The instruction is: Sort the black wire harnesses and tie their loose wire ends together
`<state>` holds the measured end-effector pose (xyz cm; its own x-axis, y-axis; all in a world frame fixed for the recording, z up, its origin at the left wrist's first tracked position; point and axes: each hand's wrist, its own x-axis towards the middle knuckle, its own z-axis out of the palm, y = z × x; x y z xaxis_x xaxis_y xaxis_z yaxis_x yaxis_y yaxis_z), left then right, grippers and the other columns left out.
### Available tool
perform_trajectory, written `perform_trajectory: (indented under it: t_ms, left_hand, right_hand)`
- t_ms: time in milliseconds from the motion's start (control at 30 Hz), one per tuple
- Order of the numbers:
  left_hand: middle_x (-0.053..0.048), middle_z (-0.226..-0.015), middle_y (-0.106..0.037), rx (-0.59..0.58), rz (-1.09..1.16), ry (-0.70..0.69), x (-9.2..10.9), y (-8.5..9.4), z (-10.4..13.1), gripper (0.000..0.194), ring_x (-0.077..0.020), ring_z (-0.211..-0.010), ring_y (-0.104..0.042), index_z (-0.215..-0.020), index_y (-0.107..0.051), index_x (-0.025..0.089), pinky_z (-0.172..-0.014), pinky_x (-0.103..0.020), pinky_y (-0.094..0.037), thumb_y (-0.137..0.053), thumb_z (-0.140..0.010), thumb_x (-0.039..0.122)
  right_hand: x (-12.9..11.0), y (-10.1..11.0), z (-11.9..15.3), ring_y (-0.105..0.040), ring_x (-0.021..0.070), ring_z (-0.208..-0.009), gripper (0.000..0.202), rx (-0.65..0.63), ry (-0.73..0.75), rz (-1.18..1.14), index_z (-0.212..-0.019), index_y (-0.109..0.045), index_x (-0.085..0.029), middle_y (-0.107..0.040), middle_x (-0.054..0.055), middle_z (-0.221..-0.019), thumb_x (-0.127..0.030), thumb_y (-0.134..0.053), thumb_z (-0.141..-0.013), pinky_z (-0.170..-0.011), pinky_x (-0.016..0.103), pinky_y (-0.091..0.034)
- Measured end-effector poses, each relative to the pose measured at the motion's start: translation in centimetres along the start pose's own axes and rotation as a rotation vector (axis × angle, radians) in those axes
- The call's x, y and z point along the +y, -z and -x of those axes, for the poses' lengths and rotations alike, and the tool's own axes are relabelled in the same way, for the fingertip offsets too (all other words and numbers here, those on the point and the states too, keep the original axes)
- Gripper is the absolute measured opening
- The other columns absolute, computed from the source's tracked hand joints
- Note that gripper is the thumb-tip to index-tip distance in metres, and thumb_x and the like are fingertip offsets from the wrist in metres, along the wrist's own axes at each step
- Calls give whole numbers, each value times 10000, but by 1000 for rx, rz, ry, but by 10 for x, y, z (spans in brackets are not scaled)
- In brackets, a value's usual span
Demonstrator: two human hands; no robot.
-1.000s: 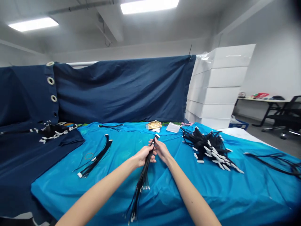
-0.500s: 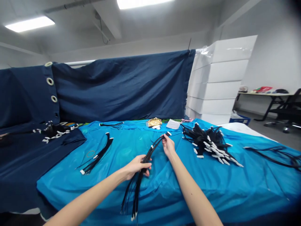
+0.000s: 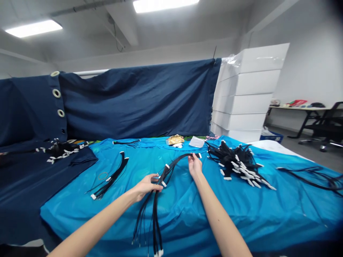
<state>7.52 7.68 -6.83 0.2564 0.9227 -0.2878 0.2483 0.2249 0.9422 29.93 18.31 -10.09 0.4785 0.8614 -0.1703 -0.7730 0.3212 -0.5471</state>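
A black cable harness (image 3: 173, 163) with white connectors stretches between both hands above the blue cloth. My left hand (image 3: 147, 186) is closed around its middle, thumb on top, and the loose wire ends hang down below it. Close to the connector at the other end, my right hand (image 3: 195, 165) pinches the harness. To the right of that hand lies a large pile of black cables (image 3: 235, 162) with white connectors. Left of my left hand, a smaller bundle of black cables (image 3: 114, 176) rests on the cloth beside a thin rubber band (image 3: 103, 176).
A gold packet (image 3: 175, 140) and a clear plastic bag (image 3: 197, 142) lie at the back. More cables (image 3: 316, 176) spread at the right edge, and others (image 3: 64, 150) sit on the dark cloth at left. White boxes (image 3: 249, 85) stand stacked behind.
My right hand has moved slightly right with the connector end. My left hand has shifted left and a little up, so the harness is more drawn out between them.
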Motion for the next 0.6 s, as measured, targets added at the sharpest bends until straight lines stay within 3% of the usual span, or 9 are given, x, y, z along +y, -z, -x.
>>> perform_trajectory:
  t_ms: [133, 267, 400, 467, 600]
  left_hand:
    - [-51, -792, -616, -16, -18, -10, -3, 6, 3, 300, -128, -676, -601, -812, -594, 101, -668, -237, -442, -721, -554, 188]
    - [-100, -916, -629, -23, 33, -44, 10, 23, 16, 402, -151, -699, -612, -896, -574, 100, -708, -298, -463, -733, -564, 262]
    - [-107, -951, -634, 20, -49, -206, 51, 56, 25, 456, -150, -653, -611, -1004, -540, 109, -632, -294, -468, -683, -646, 354]
    - [-106, -917, -639, 104, -114, -281, 76, 75, 21, 388, -131, -575, -591, -938, -557, 96, -544, -262, -449, -665, -664, 349]
    - [-106, -835, -642, 228, -187, -259, 108, 98, -2, 173, -85, -467, -524, -820, -570, 72, -430, -208, -391, -612, -718, 204]
  right_hand:
    - [-4, 3, -2, -536, 31, -501, 154, 15, 18, -42, -699, -443, -157, -519, -57, -544, -190, -553, -801, -537, 119, -513]
    - [-6, 5, -4, -565, 30, -537, 163, 10, 13, -69, -699, -437, -157, -535, -57, -559, -199, -548, -811, -591, 120, -529]
    - [-7, 2, -3, -571, 23, -529, 160, -5, -31, -84, -696, -435, -153, -538, -55, -554, -161, -475, -850, -579, 100, -524]
    - [-6, -1, -1, -561, 19, -501, 164, -33, -73, -74, -686, -434, -153, -537, -57, -542, -143, -479, -843, -545, 80, -511]
    - [2, -7, 8, -526, 17, -421, 156, -141, -193, -16, -675, -444, -151, -542, -59, -514, -112, -528, -800, -431, 53, -458]
